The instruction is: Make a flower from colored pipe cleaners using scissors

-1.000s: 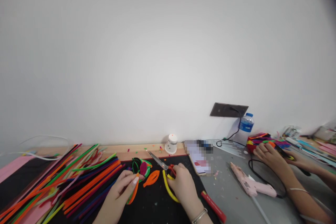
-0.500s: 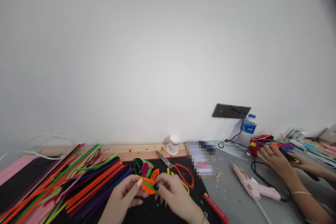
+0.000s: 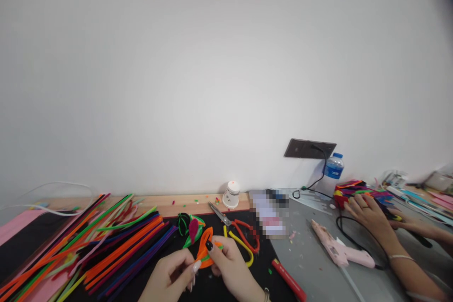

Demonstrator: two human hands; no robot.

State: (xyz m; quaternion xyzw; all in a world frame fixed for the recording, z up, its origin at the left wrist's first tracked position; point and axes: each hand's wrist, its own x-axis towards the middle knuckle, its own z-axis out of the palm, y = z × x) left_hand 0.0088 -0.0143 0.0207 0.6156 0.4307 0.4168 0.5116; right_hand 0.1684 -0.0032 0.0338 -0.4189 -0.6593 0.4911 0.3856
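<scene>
My left hand (image 3: 173, 277) and my right hand (image 3: 231, 271) meet at the bottom centre over a black mat (image 3: 226, 288). Both pinch orange pipe-cleaner loops (image 3: 204, 250), with a bit of green showing at them. Just behind lies a green, black and magenta pipe-cleaner piece (image 3: 190, 227). Scissors with red handles (image 3: 238, 230) and a bent yellow pipe cleaner (image 3: 244, 245) rest right of my right hand.
A wide pile of coloured pipe cleaners (image 3: 88, 245) spreads at left. A small white cup (image 3: 230, 194), a pink glue gun (image 3: 339, 251), a red tool (image 3: 288, 281) and a water bottle (image 3: 331, 168) stand around. Another person's hands (image 3: 368, 214) work on colourful material at right.
My right hand left the scissors and the yellow pipe cleaner and came to my left hand. Both hands now grip the orange loops, drawn nearer to me.
</scene>
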